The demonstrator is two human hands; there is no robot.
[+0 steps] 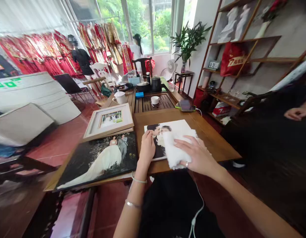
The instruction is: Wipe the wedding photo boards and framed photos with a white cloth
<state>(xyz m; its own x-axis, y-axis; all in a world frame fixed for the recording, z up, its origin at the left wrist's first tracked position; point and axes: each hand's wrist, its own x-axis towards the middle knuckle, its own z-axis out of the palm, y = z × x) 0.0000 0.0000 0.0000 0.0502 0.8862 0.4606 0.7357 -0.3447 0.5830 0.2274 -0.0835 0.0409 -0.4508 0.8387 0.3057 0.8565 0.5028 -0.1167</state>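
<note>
A wedding photo panel (156, 152) with a white background lies on the wooden table in front of me. My left hand (147, 148) is closed at its left edge, fingers bent together against the border. My right hand (196, 152) presses a folded white fluffy cloth (176, 145) onto the panel's right half, fingers curved over the cloth. The cloth and hand hide much of that half. Left of my left hand lies a larger dark wedding photo (100, 157). Behind it a light wooden picture frame (93, 127) with a small photo rests on another flat piece.
On the brown table (217, 145) stand a tea tray (164, 100) with a white cup (155, 99), a lidded white mug (120, 97), a black kettle (156, 84) and a phone (187, 105) on a cable. A person's hand (297, 113) shows at right; two people stand near garment racks.
</note>
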